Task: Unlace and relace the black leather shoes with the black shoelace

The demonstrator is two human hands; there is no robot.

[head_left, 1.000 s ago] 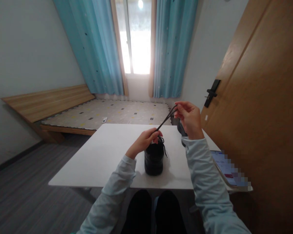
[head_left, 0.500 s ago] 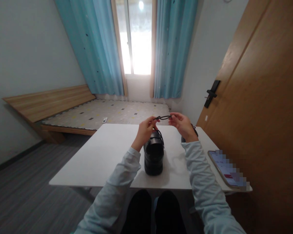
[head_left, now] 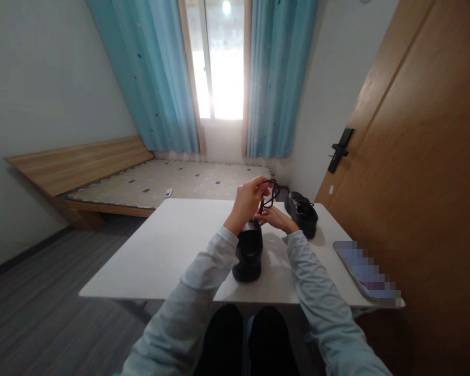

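Note:
A black shoe (head_left: pixel 247 258) stands on the white table with its heel towards me. Above its front part, my left hand (head_left: pixel 251 197) is closed on a black shoelace (head_left: pixel 276 194), which hangs in loops to the right of the fingers. Lower down and just right of the shoe, my right hand (head_left: pixel 273 216) has its fingertips closed on the lace close to the shoe's top. The toe and most of the lacing are hidden behind my hands.
A second black laced shoe (head_left: pixel 303 214) stands at the table's back right. On the right edge of the white table (head_left: pixel 172 250) lies a phone (head_left: pixel 362 271). Behind is a bed (head_left: pixel 191 180) with a small white remote (head_left: pixel 168 192); a wooden door (head_left: pixel 415 156) stands at right.
My right hand has come down and left from the stretched lace to beside the shoe. My left hand has moved slightly right and up, and the lace now hangs in loops.

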